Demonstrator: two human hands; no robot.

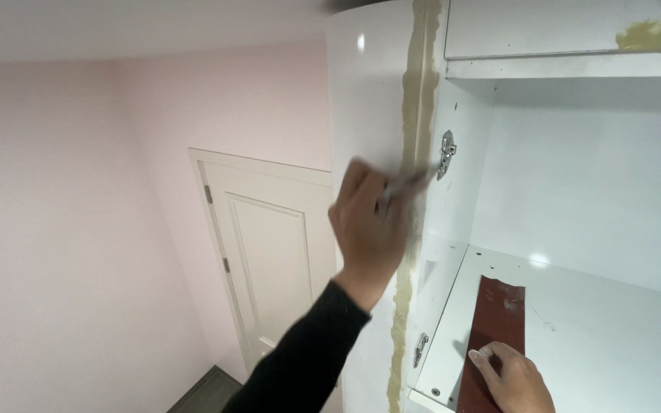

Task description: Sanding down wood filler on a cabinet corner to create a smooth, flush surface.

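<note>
My left hand (369,229), in a black sleeve, is raised and closed on a thin grey tool (408,182), which is blurred. The tool's tip meets a beige filler stripe (421,84) that runs down the front edge of a white cabinet side panel (365,99). A metal hinge plate (447,153) sits just right of the tip. Lower right, my right hand (510,378) rests with its fingers flat on a reddish-brown abrasive sheet (499,306). The sheet lies on the white cabinet shelf (613,336).
A second hinge plate (421,348) is fixed low on the panel's inner face. Another beige filler patch (656,32) marks the upper cabinet front. A closed white door (269,260) stands in the pink wall (63,229) at the left.
</note>
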